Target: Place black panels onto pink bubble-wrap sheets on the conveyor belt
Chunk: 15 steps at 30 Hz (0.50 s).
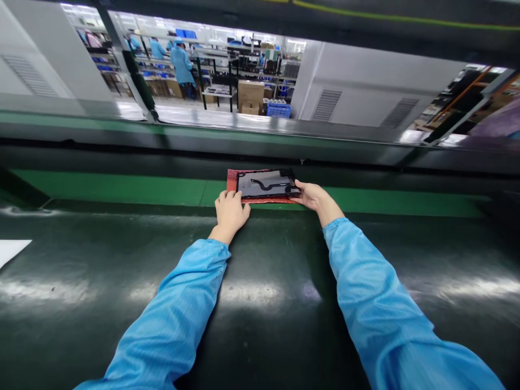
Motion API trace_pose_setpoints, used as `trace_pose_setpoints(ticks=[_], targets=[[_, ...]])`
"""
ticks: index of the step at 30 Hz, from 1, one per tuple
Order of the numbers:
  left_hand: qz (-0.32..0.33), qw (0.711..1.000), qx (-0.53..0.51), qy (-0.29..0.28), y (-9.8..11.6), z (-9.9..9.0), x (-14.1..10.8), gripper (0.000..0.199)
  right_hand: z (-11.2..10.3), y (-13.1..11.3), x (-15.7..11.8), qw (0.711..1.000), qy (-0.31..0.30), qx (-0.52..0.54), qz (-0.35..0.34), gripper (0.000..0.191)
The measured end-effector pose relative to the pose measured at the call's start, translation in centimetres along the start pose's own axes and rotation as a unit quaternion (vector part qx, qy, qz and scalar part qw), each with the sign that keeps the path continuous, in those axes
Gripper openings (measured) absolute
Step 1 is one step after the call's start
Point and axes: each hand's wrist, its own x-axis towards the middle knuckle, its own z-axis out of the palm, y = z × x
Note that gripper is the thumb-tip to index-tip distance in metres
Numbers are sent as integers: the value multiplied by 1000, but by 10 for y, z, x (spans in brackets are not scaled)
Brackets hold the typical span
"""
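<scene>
A flat screen panel (262,185) with a grey face, a black frame and a black ribbon cable on it lies on a piece of red bubble wrap (232,181). My right hand (312,195) grips the panel's right end, thumb on top and fingers at the near edge by the wrap. At the near left corner is my left hand (231,212), back upward. Its fingertips touch the edge of the wrap and panel, and its thumb stands apart.
Under the wrap runs a green strip (162,188), with a dark, shiny surface (260,325) nearer me. White paper (12,250) shows at far left. Behind the metal ledge (227,120) are shelves, cartons (249,93), a blue crate (278,110) and people in blue coats (181,64).
</scene>
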Motion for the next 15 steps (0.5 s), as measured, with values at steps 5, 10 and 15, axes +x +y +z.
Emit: trace_pose_setpoints(ticks=[5,10,15], targets=[[-32,999,24,-18,-14,-11,-6,49,16,7,1,995,36,-66,-62,25],[-58,997,36,-39,-34,-21,-6,50,32,22,12,966,130,-185,-127,37],[-36,999,37,0,-40,-45,-32,42,30,21,5,900,192,-356,-161,19]])
